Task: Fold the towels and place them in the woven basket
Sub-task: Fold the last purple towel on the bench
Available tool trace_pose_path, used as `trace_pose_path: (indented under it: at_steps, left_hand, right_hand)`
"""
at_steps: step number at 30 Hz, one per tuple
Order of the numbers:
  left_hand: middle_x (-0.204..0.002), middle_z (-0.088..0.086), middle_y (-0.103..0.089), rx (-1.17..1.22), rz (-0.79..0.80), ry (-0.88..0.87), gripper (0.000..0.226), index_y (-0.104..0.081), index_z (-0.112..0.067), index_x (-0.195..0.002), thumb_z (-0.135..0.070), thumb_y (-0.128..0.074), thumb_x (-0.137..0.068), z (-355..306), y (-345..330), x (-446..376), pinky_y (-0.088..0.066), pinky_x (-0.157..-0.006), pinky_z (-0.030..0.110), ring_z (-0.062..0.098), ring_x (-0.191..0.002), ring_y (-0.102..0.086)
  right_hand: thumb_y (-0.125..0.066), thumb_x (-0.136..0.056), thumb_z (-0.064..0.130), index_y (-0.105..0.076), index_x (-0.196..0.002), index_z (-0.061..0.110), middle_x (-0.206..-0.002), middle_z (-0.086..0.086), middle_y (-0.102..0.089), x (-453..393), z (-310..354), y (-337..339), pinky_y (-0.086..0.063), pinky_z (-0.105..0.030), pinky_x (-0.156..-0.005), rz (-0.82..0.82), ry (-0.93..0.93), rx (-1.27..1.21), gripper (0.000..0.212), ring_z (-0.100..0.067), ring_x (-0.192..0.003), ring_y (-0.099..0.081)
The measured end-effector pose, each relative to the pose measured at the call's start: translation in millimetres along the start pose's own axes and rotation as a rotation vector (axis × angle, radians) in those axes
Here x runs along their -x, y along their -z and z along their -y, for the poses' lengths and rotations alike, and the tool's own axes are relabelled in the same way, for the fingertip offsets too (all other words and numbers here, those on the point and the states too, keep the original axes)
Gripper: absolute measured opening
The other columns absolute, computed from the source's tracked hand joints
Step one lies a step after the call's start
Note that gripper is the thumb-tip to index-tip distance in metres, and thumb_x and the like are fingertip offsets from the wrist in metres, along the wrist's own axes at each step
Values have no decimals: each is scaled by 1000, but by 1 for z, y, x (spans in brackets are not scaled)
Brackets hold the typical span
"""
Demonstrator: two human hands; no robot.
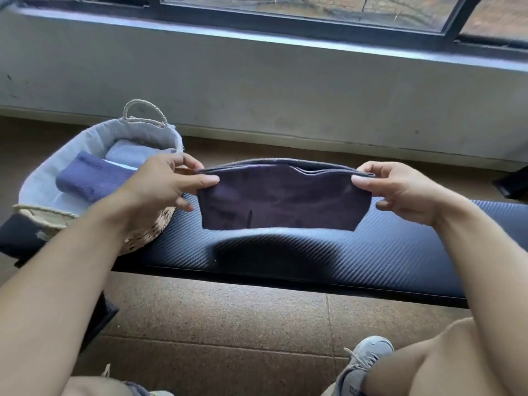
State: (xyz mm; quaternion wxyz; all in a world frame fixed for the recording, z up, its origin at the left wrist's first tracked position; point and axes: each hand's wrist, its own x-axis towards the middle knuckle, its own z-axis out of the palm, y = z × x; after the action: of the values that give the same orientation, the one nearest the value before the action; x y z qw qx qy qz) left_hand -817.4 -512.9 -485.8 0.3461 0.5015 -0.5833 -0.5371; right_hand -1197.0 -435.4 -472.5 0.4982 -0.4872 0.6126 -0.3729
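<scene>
While held up over the middle of the dark bench point(400, 252): purple towel point(280, 201), folded, hanging flat to keep its layers even. At the bench's left end, woven basket point(148, 232) with folded towels point(94, 178) inside. Left hand point(163, 184) and right hand point(400, 190) pinching the top corners, keeping it stretched.

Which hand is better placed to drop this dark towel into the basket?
Left, probably. The left hand pinches the dark towel right beside the woven basket; the right hand holds the far corner, away from it.
</scene>
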Motion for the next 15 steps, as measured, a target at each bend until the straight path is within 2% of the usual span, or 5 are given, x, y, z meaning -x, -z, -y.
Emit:
trace_pose_path:
  at_steps: [5, 7, 10, 12, 15]
  left_hand:
    - [-66, -9, -53, -147, 281, 302, 46, -59, -25, -80, -36, -96, -55, 7, 13, 8, -33, -44, 12, 1, -53, -45]
    - [-57, -10, -52, -207, 165, 308, 37, -59, -22, -83, -30, -91, -66, 13, 7, 5, -29, -42, 12, 0, -46, -42]
    - [-59, -7, -57, -300, -18, 205, 26, -62, -15, -88, -20, -86, -78, 21, -4, -1, -30, -38, 12, 0, -38, -42]
    - [-65, -2, -59, -261, -78, 119, 24, -60, -14, -87, -16, -84, -81, 22, -12, -3, -33, -38, 14, 2, -38, -49]
    - [-83, 14, -65, -52, -205, -83, 22, -58, -17, -85, -5, -77, -86, 13, -13, -7, -54, -51, 20, 13, -53, -69]
  right_hand:
    - [-97, -48, 46, -58, -77, 21, -65, 8, -55, 11, -1, 11, -31, -13, -42, 214, -122, 40, 54, 0, -49, -49]
    - [-96, -46, 53, -61, -76, 26, -74, 7, -60, 6, -7, 9, -31, -23, -53, 164, -200, 146, 54, -5, -63, -54]
    - [-87, -68, 42, -56, -75, 27, -73, 10, -61, -1, -12, 2, -28, -27, -59, -7, -202, 197, 36, -4, -65, -53]
    - [-81, -79, 28, -53, -76, 25, -71, 10, -62, -6, -13, -3, -43, -29, -67, -94, -111, 75, 28, -2, -64, -59]
    - [-83, -70, 19, -56, -77, 19, -78, 3, -66, -11, -9, -6, -60, -35, -87, -197, 142, -206, 28, -12, -77, -67]
